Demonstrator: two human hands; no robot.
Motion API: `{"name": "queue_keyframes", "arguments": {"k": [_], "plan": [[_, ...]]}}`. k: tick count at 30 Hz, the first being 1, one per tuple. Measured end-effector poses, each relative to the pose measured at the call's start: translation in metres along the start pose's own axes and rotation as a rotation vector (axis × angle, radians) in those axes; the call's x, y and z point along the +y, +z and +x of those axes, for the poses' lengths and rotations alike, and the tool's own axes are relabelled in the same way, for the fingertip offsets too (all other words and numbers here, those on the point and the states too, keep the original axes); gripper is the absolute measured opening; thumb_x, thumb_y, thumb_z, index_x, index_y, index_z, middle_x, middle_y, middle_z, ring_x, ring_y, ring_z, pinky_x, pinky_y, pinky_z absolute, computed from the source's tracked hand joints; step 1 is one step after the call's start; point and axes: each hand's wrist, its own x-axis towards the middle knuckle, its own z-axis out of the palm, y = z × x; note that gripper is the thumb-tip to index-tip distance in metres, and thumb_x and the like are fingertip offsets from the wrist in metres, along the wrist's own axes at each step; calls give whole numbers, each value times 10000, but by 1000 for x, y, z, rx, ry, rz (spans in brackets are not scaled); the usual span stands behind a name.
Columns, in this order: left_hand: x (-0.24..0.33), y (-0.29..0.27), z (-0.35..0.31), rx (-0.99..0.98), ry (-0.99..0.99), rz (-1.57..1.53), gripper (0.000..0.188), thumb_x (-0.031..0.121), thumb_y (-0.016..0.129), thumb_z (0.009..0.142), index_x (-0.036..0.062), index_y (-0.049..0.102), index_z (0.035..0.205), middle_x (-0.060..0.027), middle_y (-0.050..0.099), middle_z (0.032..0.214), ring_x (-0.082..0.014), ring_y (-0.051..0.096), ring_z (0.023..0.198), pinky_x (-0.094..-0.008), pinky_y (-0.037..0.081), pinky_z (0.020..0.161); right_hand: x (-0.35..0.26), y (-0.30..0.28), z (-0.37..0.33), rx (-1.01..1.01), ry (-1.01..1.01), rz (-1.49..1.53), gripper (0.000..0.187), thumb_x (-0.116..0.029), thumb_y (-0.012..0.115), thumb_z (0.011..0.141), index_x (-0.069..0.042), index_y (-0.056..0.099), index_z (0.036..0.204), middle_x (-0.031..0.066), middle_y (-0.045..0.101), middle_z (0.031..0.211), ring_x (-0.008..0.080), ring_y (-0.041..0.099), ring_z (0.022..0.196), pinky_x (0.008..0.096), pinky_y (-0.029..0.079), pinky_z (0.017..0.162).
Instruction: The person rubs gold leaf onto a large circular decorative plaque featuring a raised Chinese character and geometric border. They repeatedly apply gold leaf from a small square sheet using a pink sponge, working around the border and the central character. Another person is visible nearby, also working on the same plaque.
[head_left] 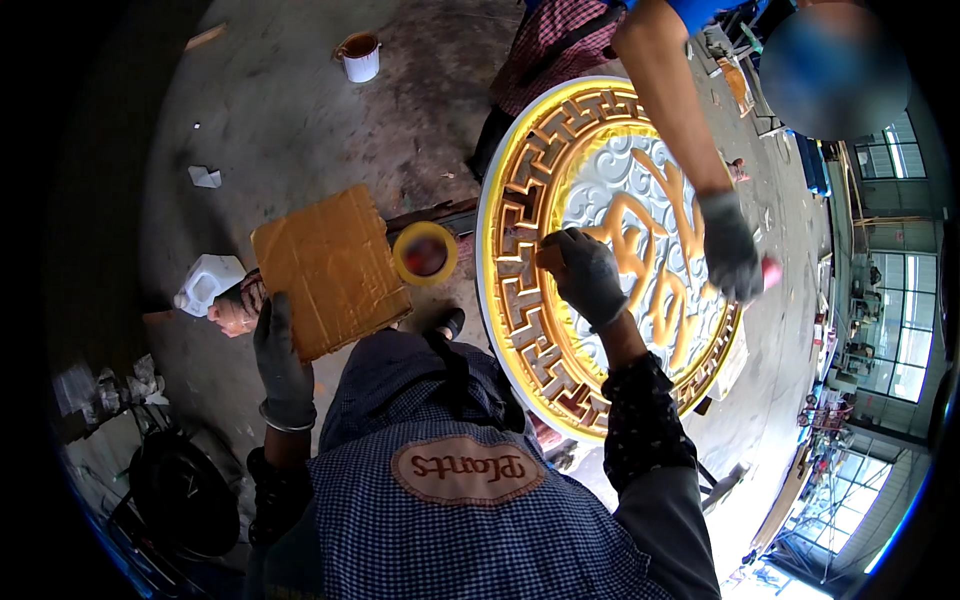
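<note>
Disc (600, 200) is set front-right; its ring (518, 235) and signs (632, 262) are coloured gold, white is left between; a brown pad (550, 258) is gripped by the right hand (587, 278), card (330, 270) by the left hand (282, 350)

A workshop: stained concrete floor (270, 130) below the hands (588, 278), paint bucket (361, 64) ahead of them, tall windows (890, 325) to their right.

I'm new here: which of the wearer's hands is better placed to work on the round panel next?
Probably the right hand: it holds a brown piece over the panel; the left hand, off the panel, holds cardboard.
</note>
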Motion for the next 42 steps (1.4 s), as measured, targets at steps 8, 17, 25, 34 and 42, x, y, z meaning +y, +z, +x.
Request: {"name": "queue_keyframes", "arguments": {"k": [8, 17, 25, 34, 42], "plan": [[12, 2, 3, 65, -157, -218, 519, -21, 528, 993, 57, 482, 1504, -253, 571, 1403, -391, 595, 1239, -421, 482, 1041, -15, 18, -34, -94, 27, 70, 174, -103, 745, 775, -112, 710, 946, 130, 685, 896, 345, 683, 870, 449, 534, 753], [25, 5, 8, 76, -128, -184, 387, 134, 475, 1083, 19, 509, 1451, -257, 612, 1309, -340, 639, 1146, -392, 504, 977, -29, 40, -7, 34, 38, -231, 188, -122, 743, 785, -94, 676, 959, 124, 659, 916, 352, 654, 845, 460, 517, 742], [53, 3, 16, 147, -542, -667, 490, 350, 451, 1114, -92, 570, 1289, -153, 652, 1215, -177, 629, 1078, -323, 511, 920, -21, 53, -18, -36, -63, -56, 174, -134, 688, 794, -115, 644, 961, 124, 627, 882, 368, 655, 831, 482, 526, 719], [31, 5, -3, 121, -495, -701, 464, 83, 554, 986, -1, 504, 1439, -202, 594, 1342, -316, 601, 1200, -391, 499, 1002, -26, 48, -19, 27, -102, 83, 192, -153, 696, 802, -107, 676, 987, 131, 676, 927, 379, 669, 877, 477, 537, 758], [61, 1, 10, 211, -554, -690, 505, 403, 488, 1097, -50, 582, 1299, -97, 664, 1160, -139, 640, 1031, -292, 523, 873, -24, 34, -8, 57, -9, 203, 161, -140, 722, 836, -96, 700, 989, 118, 688, 920, 361, 676, 858, 448, 542, 751]]}}
